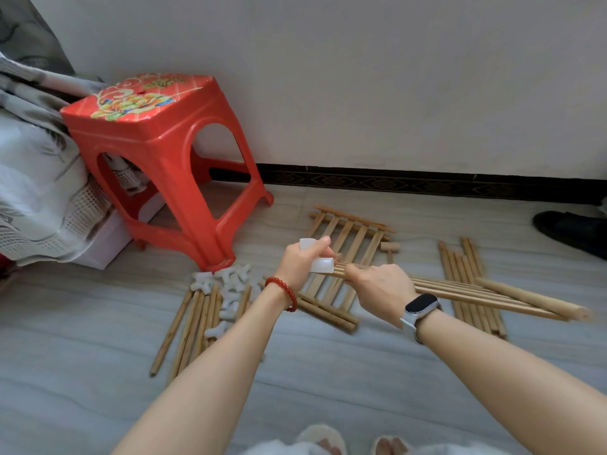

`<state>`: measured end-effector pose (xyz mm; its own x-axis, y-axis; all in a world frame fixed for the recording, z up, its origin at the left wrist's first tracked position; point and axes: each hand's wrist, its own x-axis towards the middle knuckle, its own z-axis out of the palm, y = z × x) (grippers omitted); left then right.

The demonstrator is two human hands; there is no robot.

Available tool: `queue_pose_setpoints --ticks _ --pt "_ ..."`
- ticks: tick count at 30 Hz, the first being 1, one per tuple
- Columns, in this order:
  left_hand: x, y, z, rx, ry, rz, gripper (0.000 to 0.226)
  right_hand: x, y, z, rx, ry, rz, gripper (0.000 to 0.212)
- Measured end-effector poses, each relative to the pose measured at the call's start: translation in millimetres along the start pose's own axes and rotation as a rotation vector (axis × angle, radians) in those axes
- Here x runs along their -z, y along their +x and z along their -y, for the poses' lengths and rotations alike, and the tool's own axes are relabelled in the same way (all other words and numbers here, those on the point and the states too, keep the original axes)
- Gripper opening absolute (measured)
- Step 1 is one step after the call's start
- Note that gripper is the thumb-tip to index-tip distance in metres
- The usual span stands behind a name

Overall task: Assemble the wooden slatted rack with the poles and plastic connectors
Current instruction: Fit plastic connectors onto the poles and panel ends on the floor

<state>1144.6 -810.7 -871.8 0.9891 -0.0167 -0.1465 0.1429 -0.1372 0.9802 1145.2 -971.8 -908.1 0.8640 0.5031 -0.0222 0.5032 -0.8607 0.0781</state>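
Floor [328,382]: pale grey tile with faint veining, running to a white wall [394,77] with a dark patterned skirting strip [394,183].
Stool [164,152]: red plastic, flower print on the seat, standing near the wall at left, beside draped grey-and-white fabric [33,178].
Left hand [303,259]: fingers curled round a white plastic connector [320,259], which sits at the end of the held panel's side pole; red bead bracelet [283,292] on the wrist.
Right hand [382,290]: closed over the near end of a wooden slatted panel [486,297], lifting it off the floor; the panel stretches away to the right. A watch [418,307] is on this wrist.
Second slatted panel [345,257]: flat on the floor behind and under the hands.
Spare connectors [230,287]: white pieces heaped on the floor just in front of the stool.
Short poles [190,326]: a loose bundle lying left of the hands, partly mixed with the connectors.
Long poles [460,267]: another bundle on the floor at right, under the held panel.
Mallet [390,248]: small, wooden, lying between the flat panel and the long poles.
Slippers [348,443]: 2 fluffy ones at the bottom edge.
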Motion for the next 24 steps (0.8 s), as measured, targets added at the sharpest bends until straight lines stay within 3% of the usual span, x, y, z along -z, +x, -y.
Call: queue_pose_setpoints --ticks 3,6,9,11,14,19,24 --pt "-1 -2 9 -0.015 -0.020 0.097 0.036 -9 -5 -6 0.061 0.030 0.025 0.019" --pt "2 -12 26 -0.043 -0.051 0.048 0.031 -14 -14 0 0.109 0.092 0.107 0.011" --pt "7 -24 40 0.059 -0.152 0.041 0.030 -18 -22 11 0.176 0.126 0.219 0.008" --pt "12 -28 46 0.153 -0.174 0.023 0.033 -21 -25 17 0.217 0.134 0.226 0.018" --pt "14 -35 49 0.223 -0.013 -0.023 0.030 -33 -29 26 0.252 0.154 0.259 0.033" --pt "10 -28 45 0.311 0.243 -0.116 0.009 -50 -24 33 0.256 0.218 0.203 0.034" --pt "5 -11 38 0.423 0.351 -0.180 0.013 -53 -26 18 0.177 0.247 0.208 0.036"
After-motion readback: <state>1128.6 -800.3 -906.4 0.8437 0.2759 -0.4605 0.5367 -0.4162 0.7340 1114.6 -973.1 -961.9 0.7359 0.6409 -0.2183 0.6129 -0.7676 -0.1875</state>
